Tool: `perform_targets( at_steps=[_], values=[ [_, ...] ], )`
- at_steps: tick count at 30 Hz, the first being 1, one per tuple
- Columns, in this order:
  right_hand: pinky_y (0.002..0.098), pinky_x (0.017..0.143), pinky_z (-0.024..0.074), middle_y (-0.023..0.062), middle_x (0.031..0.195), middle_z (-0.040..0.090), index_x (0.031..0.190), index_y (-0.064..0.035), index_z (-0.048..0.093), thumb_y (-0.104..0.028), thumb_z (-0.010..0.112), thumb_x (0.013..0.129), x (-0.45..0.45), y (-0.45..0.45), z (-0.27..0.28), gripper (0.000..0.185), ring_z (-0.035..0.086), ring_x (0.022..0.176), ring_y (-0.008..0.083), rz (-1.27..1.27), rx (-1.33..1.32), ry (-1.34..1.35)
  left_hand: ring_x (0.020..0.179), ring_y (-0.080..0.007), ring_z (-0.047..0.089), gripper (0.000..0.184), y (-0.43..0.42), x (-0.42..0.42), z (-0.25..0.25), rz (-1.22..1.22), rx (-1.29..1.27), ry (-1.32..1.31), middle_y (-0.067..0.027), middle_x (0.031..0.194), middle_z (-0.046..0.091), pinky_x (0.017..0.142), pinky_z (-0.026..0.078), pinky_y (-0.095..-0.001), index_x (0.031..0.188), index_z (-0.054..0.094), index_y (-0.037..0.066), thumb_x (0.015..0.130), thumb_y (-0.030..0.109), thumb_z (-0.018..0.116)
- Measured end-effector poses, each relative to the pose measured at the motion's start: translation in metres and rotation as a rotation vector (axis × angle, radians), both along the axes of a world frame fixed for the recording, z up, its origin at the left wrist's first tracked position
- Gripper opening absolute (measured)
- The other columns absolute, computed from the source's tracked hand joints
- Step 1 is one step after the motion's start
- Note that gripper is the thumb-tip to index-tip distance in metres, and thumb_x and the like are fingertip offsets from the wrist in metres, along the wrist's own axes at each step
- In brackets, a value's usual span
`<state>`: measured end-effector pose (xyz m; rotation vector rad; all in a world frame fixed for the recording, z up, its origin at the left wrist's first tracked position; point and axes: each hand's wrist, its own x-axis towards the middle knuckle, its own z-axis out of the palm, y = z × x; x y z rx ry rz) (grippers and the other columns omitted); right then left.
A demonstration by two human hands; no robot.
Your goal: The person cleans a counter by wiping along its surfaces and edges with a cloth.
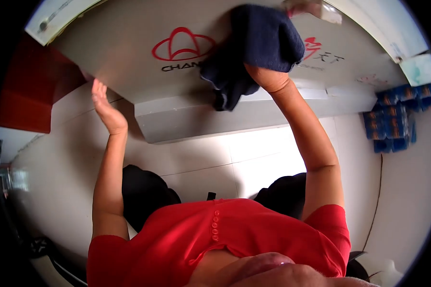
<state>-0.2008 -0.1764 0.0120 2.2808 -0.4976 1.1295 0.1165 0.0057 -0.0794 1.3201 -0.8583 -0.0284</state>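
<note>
A dark blue cloth [268,36] is draped over my right hand [269,79] and lies against the grey front panel [115,57] of a counter. The cloth hides my fingers, and a loose end of it hangs down to the left. It lies between a red logo with black letters and more red and black lettering on the panel. My left hand [109,110] is at the panel's left edge, fingers stretched out and holding nothing. Whether its fingertips touch the edge I cannot tell.
A dark red cabinet [26,91] stands at the left. Blue wrapped packs [388,122] are stacked on the right against the wall. The panel's grey base [177,124] juts out over the tiled floor [201,162]. A blurred pale object [316,10] is at the top right.
</note>
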Motion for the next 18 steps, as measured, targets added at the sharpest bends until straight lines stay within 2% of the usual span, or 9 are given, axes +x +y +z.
perform_targets(
  at_steps=[2, 5, 6, 7, 10, 12, 14, 17, 18],
  values=[
    [0.0504, 0.106, 0.0371, 0.0251, 0.124, 0.056, 0.126, 0.0042, 0.055, -0.004, 0.061, 0.075, -0.038, -0.003, 0.016, 0.052, 0.052, 0.118, 0.0444, -0.131, 0.463, 0.115, 0.139, -0.0337, 0.037, 0.066, 0.0, 0.0, 0.005, -0.026, 0.019, -0.01, -0.0237, 0.147, 0.043, 0.12, 0.022, -0.0449, 0.144, 0.035, -0.008, 0.106, 0.043, 0.017],
    [0.0443, 0.106, 0.0382, 0.0235, 0.12, 0.058, 0.123, 0.0035, 0.057, 0.001, 0.055, 0.076, -0.083, -0.031, -0.035, 0.047, 0.054, 0.113, 0.0422, -0.14, 0.242, -0.211, 0.14, -0.0343, 0.036, 0.066, -0.002, -0.001, 0.004, -0.03, 0.034, -0.055, -0.0233, 0.149, 0.041, 0.12, 0.022, -0.045, 0.146, 0.033, -0.007, 0.106, 0.044, 0.018],
    [0.0427, 0.106, 0.0381, 0.0235, 0.12, 0.058, 0.122, 0.004, 0.057, 0.002, 0.053, 0.077, -0.098, -0.041, -0.049, 0.046, 0.054, 0.113, 0.0419, -0.207, 0.307, -0.28, 0.14, -0.0343, 0.036, 0.066, 0.003, 0.001, 0.002, -0.011, 0.047, -0.056, -0.0232, 0.149, 0.041, 0.12, 0.022, -0.0448, 0.146, 0.033, -0.007, 0.106, 0.044, 0.019],
    [0.0428, 0.107, 0.0372, 0.0239, 0.123, 0.057, 0.123, 0.0052, 0.056, 0.003, 0.052, 0.079, -0.107, -0.048, -0.05, 0.044, 0.052, 0.114, 0.0419, 0.035, 0.631, -0.411, 0.14, -0.0342, 0.036, 0.066, 0.003, 0.006, -0.004, 0.008, 0.052, -0.051, -0.0231, 0.149, 0.041, 0.12, 0.023, -0.0445, 0.147, 0.032, -0.007, 0.106, 0.043, 0.02],
    [0.0493, 0.094, 0.0428, 0.0194, 0.105, 0.061, 0.109, -0.0006, 0.062, -0.002, 0.059, 0.076, -0.099, -0.042, -0.028, 0.034, 0.055, 0.1, 0.0422, 0.044, 0.271, -0.572, 0.139, -0.0345, 0.037, 0.062, 0.0, 0.015, -0.017, 0.044, 0.059, -0.079, -0.0232, 0.149, 0.04, 0.119, 0.025, -0.0436, 0.148, 0.029, -0.008, 0.106, 0.038, 0.022],
    [0.0463, 0.114, 0.0282, 0.0259, 0.136, 0.051, 0.136, 0.0041, 0.049, -0.004, 0.061, 0.085, -0.104, -0.041, -0.016, 0.053, 0.044, 0.128, 0.0468, 0.029, 0.142, -0.378, 0.139, -0.0345, 0.038, 0.061, -0.002, 0.012, -0.014, 0.016, 0.044, -0.14, -0.0231, 0.149, 0.04, 0.118, 0.026, -0.0433, 0.148, 0.028, -0.008, 0.106, 0.035, 0.022],
    [0.0478, 0.1, 0.0401, 0.0283, 0.118, 0.059, 0.118, 0.0055, 0.059, -0.015, 0.059, 0.088, -0.109, -0.055, 0.002, 0.036, 0.053, 0.112, 0.0456, -0.104, -0.043, -0.384, 0.139, -0.0337, 0.039, 0.061, -0.005, 0.014, -0.019, 0.09, 0.072, -0.097, -0.0217, 0.151, 0.038, 0.117, 0.027, -0.0429, 0.149, 0.027, -0.007, 0.105, 0.035, 0.024],
    [0.0484, 0.118, 0.0196, 0.0315, 0.147, 0.038, 0.145, 0.0096, 0.035, -0.012, 0.054, 0.093, -0.162, -0.103, -0.008, 0.059, 0.03, 0.14, 0.0468, -0.331, 0.147, -0.46, 0.139, -0.0328, 0.038, 0.063, -0.007, 0.012, -0.018, 0.083, 0.063, -0.134, -0.02, 0.151, 0.038, 0.117, 0.027, -0.0429, 0.15, 0.027, -0.006, 0.105, 0.038, 0.026],
    [0.0457, 0.116, 0.026, 0.025, 0.147, 0.042, 0.143, 0.0071, 0.04, -0.012, 0.053, 0.097, -0.182, -0.126, -0.014, 0.052, 0.037, 0.137, 0.0405, -0.296, 0.081, -0.632, 0.14, -0.0321, 0.038, 0.064, -0.008, 0.009, -0.015, 0.087, 0.06, -0.138, -0.0193, 0.151, 0.038, 0.118, 0.026, -0.0428, 0.15, 0.027, -0.006, 0.104, 0.039, 0.027]
  ],
)
